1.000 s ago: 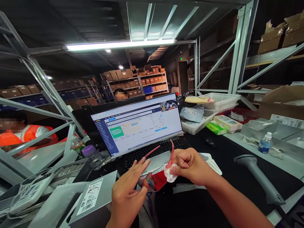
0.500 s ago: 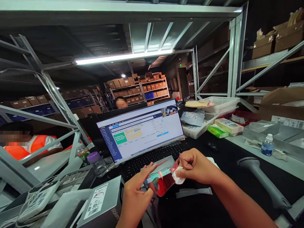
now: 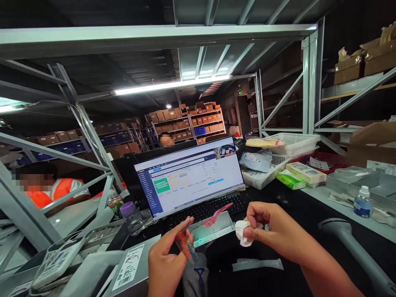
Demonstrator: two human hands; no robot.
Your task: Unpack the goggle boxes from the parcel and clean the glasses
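Note:
My left hand (image 3: 165, 258) pinches a pair of red-framed glasses (image 3: 201, 231) by one end, with a lens facing up and a red temple arm sticking up to the right. My right hand (image 3: 269, 227) is closed on a small crumpled white cloth (image 3: 241, 231), a little to the right of the glasses and apart from them. Both hands hover over the black desk (image 3: 272, 280), just in front of the open laptop (image 3: 190, 175).
A grey box with a barcode label (image 3: 130, 264) lies at my left. A handheld scanner (image 3: 349, 243) lies at the right. White baskets (image 3: 287, 142) and small boxes (image 3: 305, 173) stand behind the laptop. Two people sit beyond the steel racking at the left.
My right hand has come off the glasses and moved right with the white cloth. The left hand keeps the glasses, now turned flatter. The view has tilted upward.

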